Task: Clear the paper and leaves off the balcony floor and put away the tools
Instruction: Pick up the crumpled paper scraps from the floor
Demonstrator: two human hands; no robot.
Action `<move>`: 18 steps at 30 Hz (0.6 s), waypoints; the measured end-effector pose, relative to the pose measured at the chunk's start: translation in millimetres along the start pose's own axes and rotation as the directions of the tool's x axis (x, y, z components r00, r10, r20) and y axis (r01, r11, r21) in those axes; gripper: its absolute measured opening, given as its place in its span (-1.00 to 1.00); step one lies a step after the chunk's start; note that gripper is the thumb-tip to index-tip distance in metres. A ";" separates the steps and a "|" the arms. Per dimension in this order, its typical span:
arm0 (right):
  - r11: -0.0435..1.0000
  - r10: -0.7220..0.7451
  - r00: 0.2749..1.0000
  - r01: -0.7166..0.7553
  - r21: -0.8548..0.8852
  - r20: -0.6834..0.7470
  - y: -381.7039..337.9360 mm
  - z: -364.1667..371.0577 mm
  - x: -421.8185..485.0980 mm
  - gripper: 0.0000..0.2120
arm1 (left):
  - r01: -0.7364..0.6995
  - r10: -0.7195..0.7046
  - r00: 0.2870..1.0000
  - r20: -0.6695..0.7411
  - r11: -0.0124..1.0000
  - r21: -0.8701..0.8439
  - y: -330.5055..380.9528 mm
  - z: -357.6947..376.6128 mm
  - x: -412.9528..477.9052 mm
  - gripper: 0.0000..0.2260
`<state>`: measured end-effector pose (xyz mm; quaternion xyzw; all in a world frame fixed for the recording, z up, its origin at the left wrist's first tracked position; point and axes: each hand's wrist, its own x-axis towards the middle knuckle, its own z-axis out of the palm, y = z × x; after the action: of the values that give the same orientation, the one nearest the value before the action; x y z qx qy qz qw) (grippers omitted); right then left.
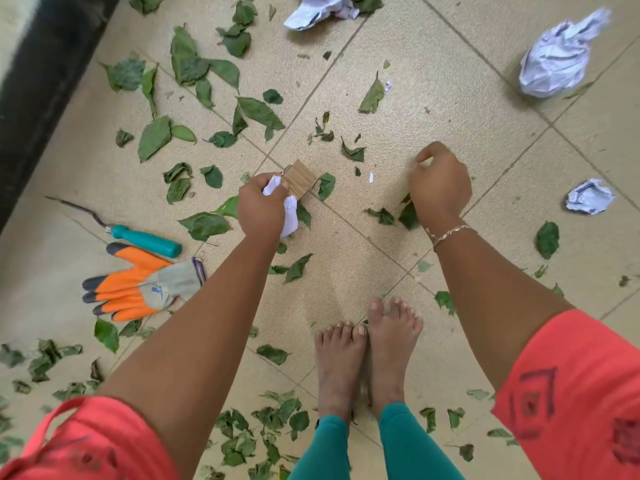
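My left hand (260,206) grips crumpled white paper (288,216) and a small piece of brown cardboard (300,177) low over the floor. My right hand (440,181) reaches down with curled fingers, pinching something small and pale near its fingertips; what it is I cannot tell. Green leaves (207,77) lie scattered over the beige tiles (433,109). Crumpled paper balls lie at the far right (557,60), at the right (588,201) and at the top (317,10). A teal-handled hand tool (145,235) and orange-grey gloves (138,282) lie at the left.
A dark wall base (38,84) runs along the left edge. My bare feet (367,348) stand together at the bottom centre, with more torn leaves (256,431) around them. Small white paper scraps (371,177) lie between my hands.
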<state>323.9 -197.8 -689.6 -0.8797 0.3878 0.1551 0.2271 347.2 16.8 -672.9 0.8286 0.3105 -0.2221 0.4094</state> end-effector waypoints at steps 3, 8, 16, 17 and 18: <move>0.977 -0.180 0.974 0.194 -0.091 0.140 -6.2 7.3 -10.9 -0.83 | -0.020 0.020 1.000 0.022 1.000 0.005 0.6 4.1 -3.7 -0.85; 0.934 -0.306 0.921 0.340 -0.114 0.241 -14.5 29.9 -15.9 -0.90 | -0.022 0.021 0.999 0.032 1.000 0.005 8.7 14.3 -6.8 -0.85; 0.983 -0.178 0.956 0.183 -0.003 0.233 -4.4 -7.7 -27.7 -0.83 | -0.074 0.069 0.994 0.085 0.996 0.055 29.8 1.3 -33.4 -0.90; 0.988 -0.157 0.963 0.152 0.039 0.220 -0.3 -22.1 -34.8 -0.84 | -0.065 0.059 0.993 0.106 0.997 0.048 35.0 -2.8 -42.6 -0.92; 0.988 -0.143 0.967 0.126 0.088 0.212 5.4 -36.9 -42.8 -0.85 | -0.057 0.052 0.991 0.120 0.997 0.045 40.5 -7.1 -53.5 -0.91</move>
<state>295.6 -194.0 -640.5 -0.8727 0.3054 0.2204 0.3106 338.3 -14.3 -613.7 0.8317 0.2573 -0.2671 0.4131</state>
